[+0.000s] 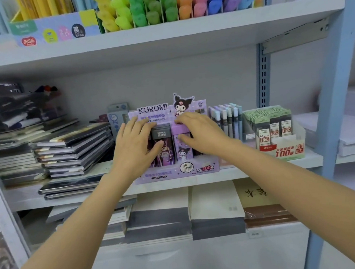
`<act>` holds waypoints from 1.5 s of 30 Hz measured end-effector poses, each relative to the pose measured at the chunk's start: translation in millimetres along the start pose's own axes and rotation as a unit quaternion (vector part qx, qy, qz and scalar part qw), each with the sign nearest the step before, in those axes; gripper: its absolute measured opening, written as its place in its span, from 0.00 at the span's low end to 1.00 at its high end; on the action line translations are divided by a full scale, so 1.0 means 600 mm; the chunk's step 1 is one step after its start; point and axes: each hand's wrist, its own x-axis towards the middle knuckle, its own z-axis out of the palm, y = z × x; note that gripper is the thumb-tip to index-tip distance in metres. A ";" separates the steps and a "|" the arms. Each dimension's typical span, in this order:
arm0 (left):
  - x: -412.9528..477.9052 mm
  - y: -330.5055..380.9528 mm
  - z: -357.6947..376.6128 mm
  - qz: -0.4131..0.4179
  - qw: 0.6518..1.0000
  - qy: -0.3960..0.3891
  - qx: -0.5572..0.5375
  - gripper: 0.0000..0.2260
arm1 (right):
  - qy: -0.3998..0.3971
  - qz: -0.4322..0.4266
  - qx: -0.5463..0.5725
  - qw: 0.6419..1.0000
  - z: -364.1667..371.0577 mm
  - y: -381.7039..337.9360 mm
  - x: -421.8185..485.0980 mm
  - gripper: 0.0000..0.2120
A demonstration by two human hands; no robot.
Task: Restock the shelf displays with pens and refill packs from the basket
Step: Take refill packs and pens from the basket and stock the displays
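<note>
**A:** What do we have in front of us?

**B:** We are looking at a pale grey metal shelf (261, 169). At its front edge stands a purple cardboard display box (175, 171) printed with a cartoon character. Slim pencil-lead refill packs stand upright in rows inside it.

**A:** Where are our hands?

**B:** Both are in the box. Our left hand (134, 146) lies over the dark grey refill packs (161, 133). Its fingers run fairly straight across their tops and its thumb is against a front face, so it presses rather than grasps. Our right hand (200, 134) bends its fingers over the top of a lilac refill pack (183, 152), with the thumb on the pack's front. We judge that it pinches that pack. The basket is out of view.

**A:** What are we doing?

**B:** We seem to be seating packs into their rows and squaring them up.

**A:** What could go wrong?

**B:** The box looks like light card and sits close to the shelf's lip. An uneven push could slide or tip it off. The packs look tightly packed, so forcing the lilac one down may jam it or lift the pack next to it. A row of upright pastel pens (226, 117) stands just beside the box on the right, near our right wrist. A sideways sweep could topple them. On the left, an uneven stack of dark notebooks (72, 147) lies near our left forearm, and a nudge might shift it.
</note>
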 end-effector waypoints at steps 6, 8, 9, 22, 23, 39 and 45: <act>0.022 -0.004 0.008 -0.013 0.998 -0.049 -0.046 0.27 | -0.032 -0.022 -0.010 0.999 0.018 -0.007 0.019 0.26; 0.026 -0.007 0.006 -0.009 0.997 -0.049 -0.059 0.26 | -0.039 -0.015 0.014 0.999 0.013 -0.002 0.022 0.26; 0.026 -0.010 0.005 -0.007 0.997 -0.051 -0.063 0.26 | -0.046 -0.014 0.026 0.999 0.011 0.000 0.024 0.27; 0.019 -0.033 -0.008 0.008 0.998 -0.054 -0.006 0.26 | -0.097 -0.043 -0.002 0.994 0.016 -0.032 0.036 0.28; 0.015 -0.031 -0.006 -0.004 0.998 -0.058 -0.006 0.27 | -0.102 -0.048 -0.005 0.994 0.013 -0.031 0.027 0.30; -0.020 0.047 0.020 -0.009 0.999 0.000 0.039 0.30 | -0.061 -0.018 -0.028 0.998 -0.027 -0.001 -0.027 0.30; -0.096 0.086 0.059 0.114 0.992 0.051 0.036 0.22 | 0.000 -0.039 0.018 0.999 -0.008 -0.008 -0.146 0.23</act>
